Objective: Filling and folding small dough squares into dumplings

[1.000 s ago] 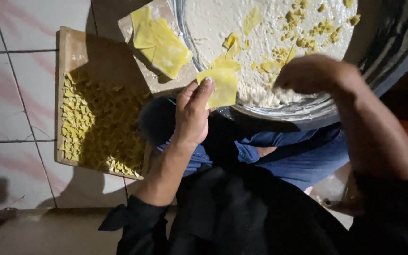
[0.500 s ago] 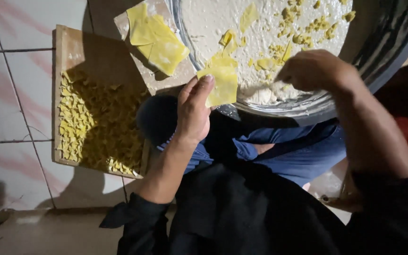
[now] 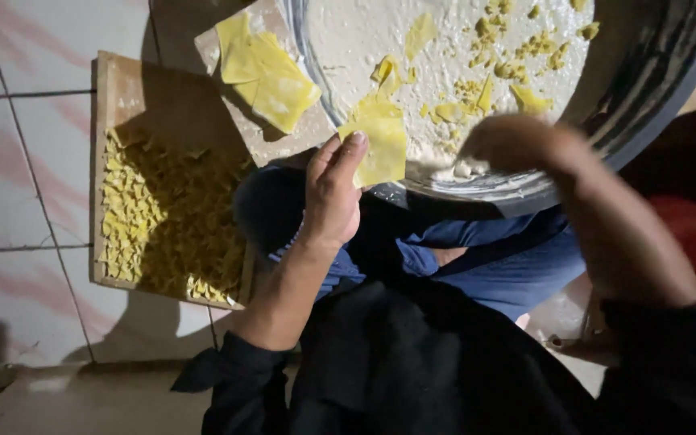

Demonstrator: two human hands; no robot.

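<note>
Matt, flour-dusted metal pan (image 3: 654, 89) at far right, soft smooth yellow dough sheet (image 3: 380, 145) at its rim, rough bare wooden board (image 3: 122, 89) at left, glossy pink-veined floor tiles (image 3: 26, 161), dark matt cloth sleeves (image 3: 235, 379).

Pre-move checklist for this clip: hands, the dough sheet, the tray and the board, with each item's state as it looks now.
1. Left hand has the dough sheet: ok, fingers lie along its left edge.
2. Sheet flat and whole: ok, no tear visible.
3. Right hand clear of the sheet: cannot tell, it is blurred over the tray rim.
4. Tray floured: ok, white flour and dough scraps cover it.
5. Spare sheets within reach: ok, stacked on a small board beside the tray.
6. Room on the wooden board of folded pieces: ok, its top strip is bare.
</note>
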